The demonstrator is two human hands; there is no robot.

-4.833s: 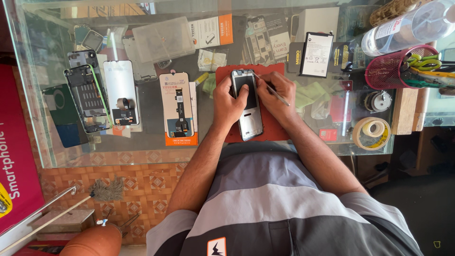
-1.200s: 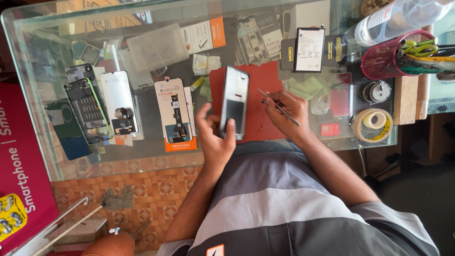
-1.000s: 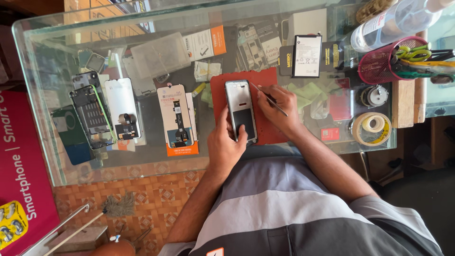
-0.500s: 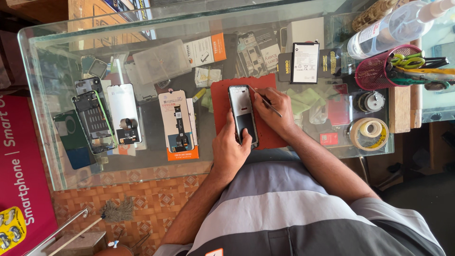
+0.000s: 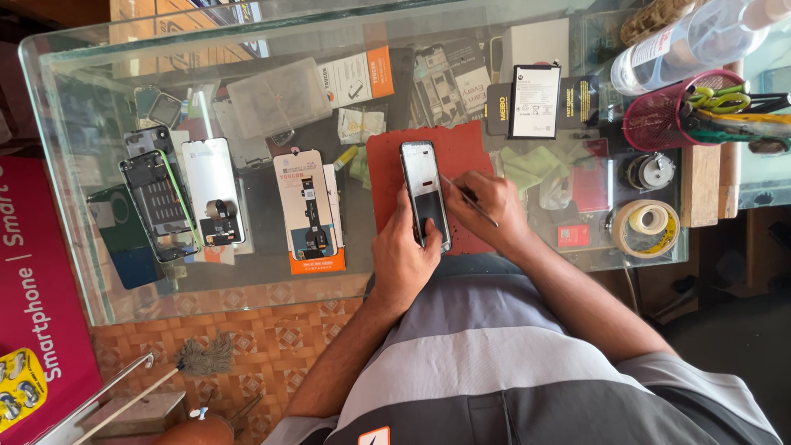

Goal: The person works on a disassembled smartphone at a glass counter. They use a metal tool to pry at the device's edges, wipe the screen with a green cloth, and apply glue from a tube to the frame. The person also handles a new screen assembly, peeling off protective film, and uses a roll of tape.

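- My left hand (image 5: 405, 255) is wrapped around the near end of a slim phone with a pale grey face (image 5: 425, 194). The fingers are shut tight on its sides.
- My right hand (image 5: 486, 210) sits just right of the phone. Its fingers pinch a thin dark metal tool (image 5: 470, 198), and the tip of the tool touches the right edge of the phone.
- Under both hands lies a flat red rubber mat (image 5: 461, 152) on the clear glass table (image 5: 107, 272).
- Left of my left hand is a long phone screen part on an orange and white card (image 5: 306, 210).
- Further left lie a white phone back (image 5: 212, 198) and an open phone with its dark insides showing (image 5: 156, 206).
- Right of my right hand are a soft green cloth (image 5: 531, 165) and, further off, a round roll of pale tape (image 5: 648, 227).
- Beyond my right hand rests a flat white and black phone battery (image 5: 534, 100).
- Far off to the right is a dark pink mesh cup full of tools (image 5: 669, 111), with a clear plastic bottle (image 5: 692, 37) behind it.
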